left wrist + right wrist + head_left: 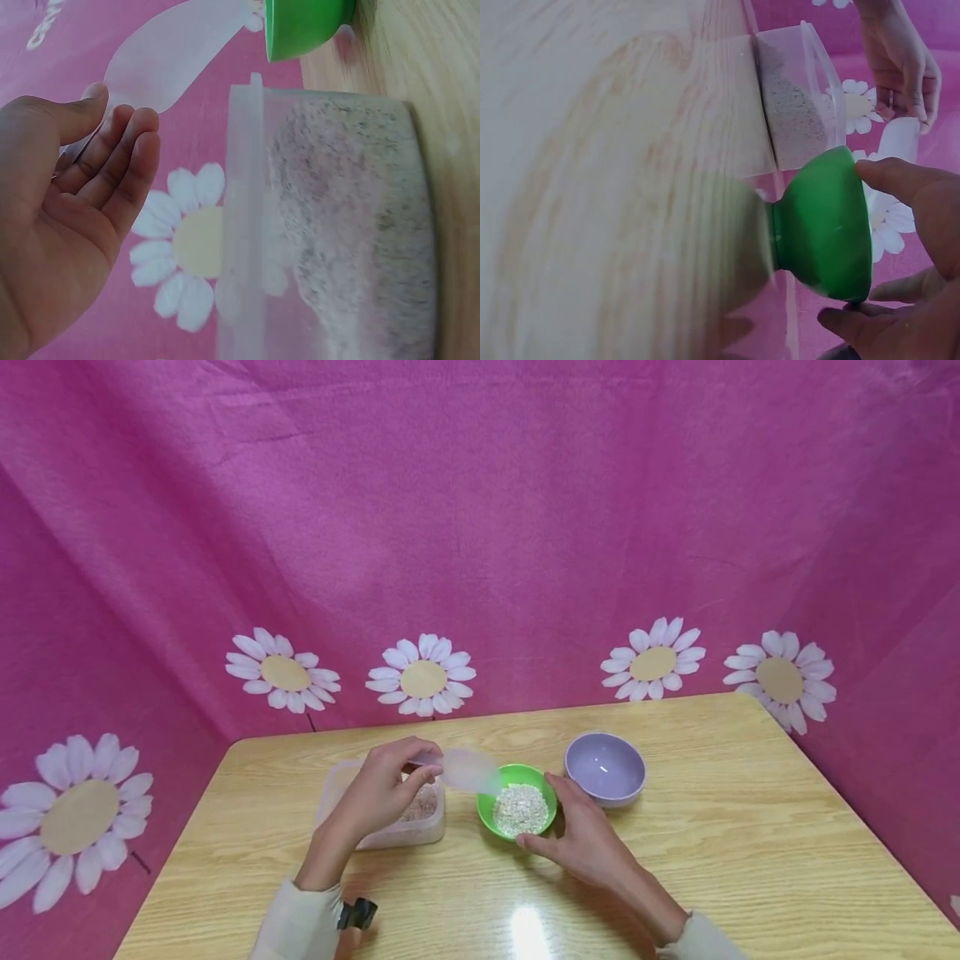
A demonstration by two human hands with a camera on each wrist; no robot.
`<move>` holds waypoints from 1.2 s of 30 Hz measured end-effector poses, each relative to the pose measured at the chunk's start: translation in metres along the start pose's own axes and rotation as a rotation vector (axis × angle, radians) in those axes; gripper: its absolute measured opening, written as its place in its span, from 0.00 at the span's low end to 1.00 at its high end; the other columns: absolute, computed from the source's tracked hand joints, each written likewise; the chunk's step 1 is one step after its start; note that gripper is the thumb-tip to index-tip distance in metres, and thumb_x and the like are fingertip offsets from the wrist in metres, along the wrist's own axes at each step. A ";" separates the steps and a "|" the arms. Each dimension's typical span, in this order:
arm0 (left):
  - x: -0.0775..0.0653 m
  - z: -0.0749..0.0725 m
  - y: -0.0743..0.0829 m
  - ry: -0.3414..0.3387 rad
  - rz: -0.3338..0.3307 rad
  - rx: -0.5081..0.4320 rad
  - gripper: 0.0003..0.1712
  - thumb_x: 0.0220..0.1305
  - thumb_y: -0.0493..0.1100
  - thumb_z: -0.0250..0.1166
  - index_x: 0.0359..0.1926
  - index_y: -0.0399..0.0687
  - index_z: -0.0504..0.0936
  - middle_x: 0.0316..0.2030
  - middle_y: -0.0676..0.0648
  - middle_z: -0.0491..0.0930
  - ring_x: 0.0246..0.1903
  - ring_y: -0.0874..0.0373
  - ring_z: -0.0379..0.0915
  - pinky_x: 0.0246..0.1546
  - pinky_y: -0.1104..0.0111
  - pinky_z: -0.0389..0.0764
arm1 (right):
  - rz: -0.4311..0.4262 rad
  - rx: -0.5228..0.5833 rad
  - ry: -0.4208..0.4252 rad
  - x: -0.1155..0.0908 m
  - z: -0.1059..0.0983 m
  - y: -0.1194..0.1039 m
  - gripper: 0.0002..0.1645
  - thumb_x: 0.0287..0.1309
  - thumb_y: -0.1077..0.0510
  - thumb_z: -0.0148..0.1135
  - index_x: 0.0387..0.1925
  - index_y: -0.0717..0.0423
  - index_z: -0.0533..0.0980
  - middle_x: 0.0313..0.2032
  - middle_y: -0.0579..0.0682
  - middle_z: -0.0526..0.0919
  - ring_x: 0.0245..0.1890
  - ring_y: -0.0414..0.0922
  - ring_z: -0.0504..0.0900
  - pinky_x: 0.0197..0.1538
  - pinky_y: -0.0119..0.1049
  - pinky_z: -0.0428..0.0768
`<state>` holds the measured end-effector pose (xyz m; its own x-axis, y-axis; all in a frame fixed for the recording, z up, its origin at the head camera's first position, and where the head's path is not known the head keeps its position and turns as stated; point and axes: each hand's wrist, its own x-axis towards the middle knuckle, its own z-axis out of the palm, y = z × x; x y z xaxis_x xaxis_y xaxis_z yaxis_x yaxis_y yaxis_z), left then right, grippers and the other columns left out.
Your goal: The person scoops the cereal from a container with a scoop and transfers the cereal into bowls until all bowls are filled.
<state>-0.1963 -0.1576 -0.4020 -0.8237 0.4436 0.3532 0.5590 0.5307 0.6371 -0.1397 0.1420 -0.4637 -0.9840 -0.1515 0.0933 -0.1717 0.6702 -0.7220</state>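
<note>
My left hand (384, 789) pinches the handle of a translucent, pale scoop (468, 771) between thumb and fingers. The scoop's blade points right and hangs over the left rim of a small green bowl (486, 817). Pale, oat-like flakes (521, 808) fill the bottom of this bowl. With thumb and fingers spread round its right side, my right hand (587, 837) holds the bowl at the rim. In the right wrist view the green bowl (825, 225) stands upright on its foot on the table. Whether flakes lie on the scoop, I cannot tell.
Left of the green bowl, partly under my left hand, stands a translucent plastic container (405, 838) with more flakes (337, 180) in it. A purple bowl (606, 764) with nothing inside sits behind my right hand. A pink flowered cloth (525, 568) hangs behind the wooden table (712, 827).
</note>
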 end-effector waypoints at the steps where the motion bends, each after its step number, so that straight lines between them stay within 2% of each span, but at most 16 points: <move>1: -0.003 -0.001 -0.002 0.018 -0.012 -0.006 0.08 0.71 0.35 0.71 0.50 0.43 0.87 0.40 0.50 0.88 0.36 0.65 0.84 0.44 0.68 0.88 | -0.007 -0.002 0.004 0.000 0.000 -0.001 0.62 0.52 0.44 0.85 0.78 0.67 0.64 0.76 0.66 0.71 0.77 0.65 0.70 0.78 0.62 0.68; 7: -0.022 -0.006 -0.016 0.105 -0.075 -0.075 0.10 0.72 0.32 0.69 0.51 0.42 0.86 0.39 0.48 0.89 0.36 0.62 0.86 0.45 0.66 0.89 | -0.053 -0.018 0.065 0.001 -0.001 -0.011 0.60 0.54 0.46 0.84 0.78 0.67 0.64 0.76 0.64 0.70 0.77 0.63 0.70 0.78 0.61 0.69; 13: -0.040 -0.017 -0.026 0.164 -0.153 -0.119 0.09 0.74 0.34 0.68 0.52 0.41 0.87 0.38 0.46 0.89 0.36 0.55 0.87 0.42 0.72 0.87 | -0.079 -0.001 0.103 0.005 0.006 -0.029 0.56 0.54 0.47 0.84 0.77 0.65 0.67 0.75 0.61 0.72 0.76 0.63 0.71 0.77 0.61 0.69; 16: -0.049 -0.026 -0.030 0.186 -0.191 -0.105 0.09 0.75 0.36 0.68 0.52 0.42 0.87 0.38 0.47 0.89 0.35 0.59 0.87 0.41 0.73 0.85 | -0.088 0.007 0.091 0.007 0.011 -0.038 0.56 0.54 0.48 0.84 0.77 0.64 0.67 0.76 0.61 0.71 0.76 0.63 0.71 0.77 0.62 0.69; 23: -0.068 -0.045 -0.042 0.236 -0.195 -0.059 0.09 0.74 0.35 0.68 0.52 0.40 0.87 0.35 0.46 0.90 0.33 0.72 0.83 0.37 0.74 0.85 | -0.105 0.040 0.056 0.014 0.029 -0.059 0.56 0.55 0.46 0.83 0.78 0.62 0.67 0.77 0.58 0.70 0.77 0.61 0.71 0.77 0.61 0.71; 30: -0.083 -0.059 -0.054 0.257 -0.206 -0.034 0.08 0.73 0.32 0.68 0.51 0.37 0.87 0.34 0.44 0.90 0.32 0.74 0.83 0.35 0.77 0.83 | -0.159 0.090 0.011 0.020 0.048 -0.071 0.55 0.56 0.50 0.83 0.77 0.65 0.66 0.76 0.60 0.70 0.76 0.62 0.71 0.77 0.60 0.71; 36: -0.093 -0.067 -0.066 0.234 -0.200 0.018 0.09 0.71 0.31 0.69 0.50 0.36 0.86 0.34 0.43 0.90 0.32 0.72 0.84 0.34 0.79 0.82 | -0.194 0.108 -0.024 0.024 0.064 -0.079 0.53 0.57 0.51 0.81 0.76 0.68 0.66 0.76 0.63 0.71 0.75 0.64 0.72 0.77 0.61 0.71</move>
<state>-0.1632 -0.2818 -0.4309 -0.9160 0.1520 0.3713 0.3834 0.6046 0.6982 -0.1464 0.0385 -0.4485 -0.9313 -0.2885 0.2222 -0.3506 0.5456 -0.7612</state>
